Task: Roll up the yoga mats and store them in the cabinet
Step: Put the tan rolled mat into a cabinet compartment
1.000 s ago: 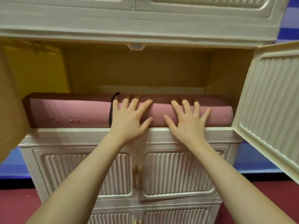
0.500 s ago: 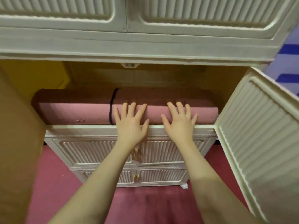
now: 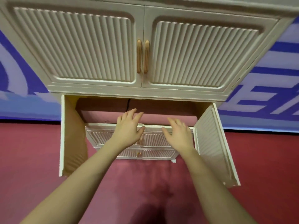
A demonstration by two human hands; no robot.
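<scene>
Nearest to the viewer, the two bare forearms reached forward over the red floor (image 3: pixel 258 159) toward the cream cabinet (image 3: pixel 142 92). The left hand (image 3: pixel 129 128) had its fingers straight and a little spread, and its fingertips (image 3: pixel 133 111) seemed to touch the front of the rolled pink yoga mat (image 3: pixel 155 118). The right hand (image 3: pixel 178 133) was also flat with spread fingers, and its tips were at the mat or just before it; I could not tell if they pressed it. Neither hand gripped anything. Just beyond the fingertips the mat lay lengthwise inside the open middle compartment, with a dark strap (image 3: pixel 127 105) around it, a little left of the left fingers. To my judgement this mat was already rolled and stored; whether other mats were left, the view did not show. The two open doors remained to close: the left door (image 3: pixel 72 136) stood well to the left of the left hand, and the right door (image 3: pixel 215 146) stood just beside the right hand, so the room for that hand was narrow. Below the palms was the front edge of the shelf (image 3: pixel 100 126). Farthest, above the fingers, the upper doors (image 3: pixel 90 46) were closed.
</scene>
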